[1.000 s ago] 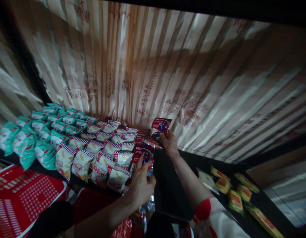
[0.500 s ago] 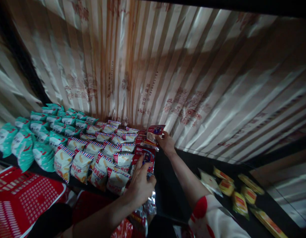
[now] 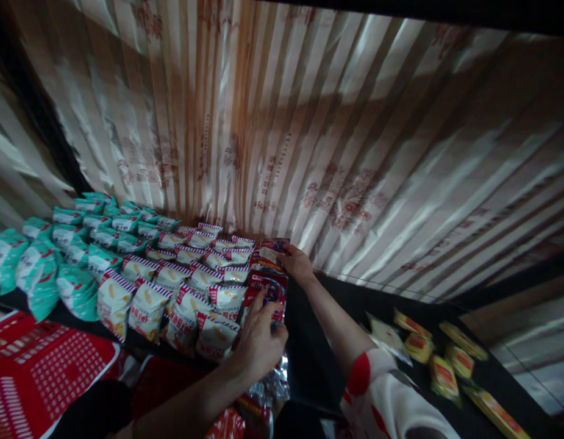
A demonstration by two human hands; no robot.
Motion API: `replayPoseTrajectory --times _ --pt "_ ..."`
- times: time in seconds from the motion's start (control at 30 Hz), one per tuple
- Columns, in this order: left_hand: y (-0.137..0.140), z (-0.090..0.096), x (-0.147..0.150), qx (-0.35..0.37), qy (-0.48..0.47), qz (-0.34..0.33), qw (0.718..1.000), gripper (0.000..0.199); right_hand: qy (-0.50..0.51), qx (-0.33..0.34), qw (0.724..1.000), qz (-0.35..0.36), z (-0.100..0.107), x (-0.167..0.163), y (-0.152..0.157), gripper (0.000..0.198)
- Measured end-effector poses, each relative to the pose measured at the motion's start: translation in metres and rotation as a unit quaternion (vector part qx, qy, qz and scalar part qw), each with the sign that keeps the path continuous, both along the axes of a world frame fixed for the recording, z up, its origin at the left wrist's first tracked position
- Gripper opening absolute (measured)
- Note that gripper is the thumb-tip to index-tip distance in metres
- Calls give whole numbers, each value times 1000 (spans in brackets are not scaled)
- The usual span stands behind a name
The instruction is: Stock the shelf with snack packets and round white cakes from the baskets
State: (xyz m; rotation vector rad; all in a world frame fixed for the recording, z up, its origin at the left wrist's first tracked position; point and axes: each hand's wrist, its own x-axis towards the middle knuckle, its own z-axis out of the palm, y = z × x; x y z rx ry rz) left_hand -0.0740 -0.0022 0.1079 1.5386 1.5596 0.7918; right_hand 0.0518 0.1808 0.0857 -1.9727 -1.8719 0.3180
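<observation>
At the back of the shelf, my right hand point(image 3: 299, 266) grips the edge of a dark red snack packet point(image 3: 269, 251), which lies near the curtain-like backing. My left hand point(image 3: 262, 338) is closer to me, its fingers curled over another dark red packet point(image 3: 267, 286) with white lettering and a blue patch. Silvery packet ends point(image 3: 282, 373) stick out below the left palm. How many packets that hand covers is hidden. Just left of it stand rows of white snack bags point(image 3: 216, 334) with red-and-blue striped tops.
Teal snack bags point(image 3: 78, 291) fill the shelf's left end. A red basket point(image 3: 53, 366) sits below at front left. Yellow packets point(image 3: 444, 375) and a pale packet point(image 3: 388, 336) lie on the black shelf point(image 3: 309, 347) at right. Striped sheeting point(image 3: 336, 140) hangs behind.
My right hand has lowered its dark red packet, which was raised and tilted, onto the back of the row, moving slightly left. My left hand has stayed in nearly the same place.
</observation>
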Motion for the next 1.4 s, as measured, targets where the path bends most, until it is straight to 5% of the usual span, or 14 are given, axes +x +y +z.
replayPoseTrajectory --times 0.1,0.23,0.43,0.67,0.83,1.0,1.23,1.4 --pt "0 0 0 -2 0 2 1000 41 -41 37 998 10 0 0 -2 33" --pt "1 -5 0 12 -1 1 1000 40 -58 141 982 115 -1 -1 -3 25" --pt "1 -5 0 17 -2 2 1000 40 -47 128 972 191 0 -11 -8 24" --pt "-3 -1 -4 31 11 -8 999 38 13 156 983 91 15 -7 -43 27" --pt "-10 -5 -1 55 14 -8 998 37 -22 43 999 -9 24 0 -83 39" --pt "-20 -6 3 69 5 -2 998 36 -8 -24 999 22 21 2 -102 31" --pt "-19 2 -8 95 -13 22 995 33 141 64 981 120 18 4 -117 31" --pt "-4 2 -19 132 0 58 990 36 272 90 954 89 18 7 -127 35"
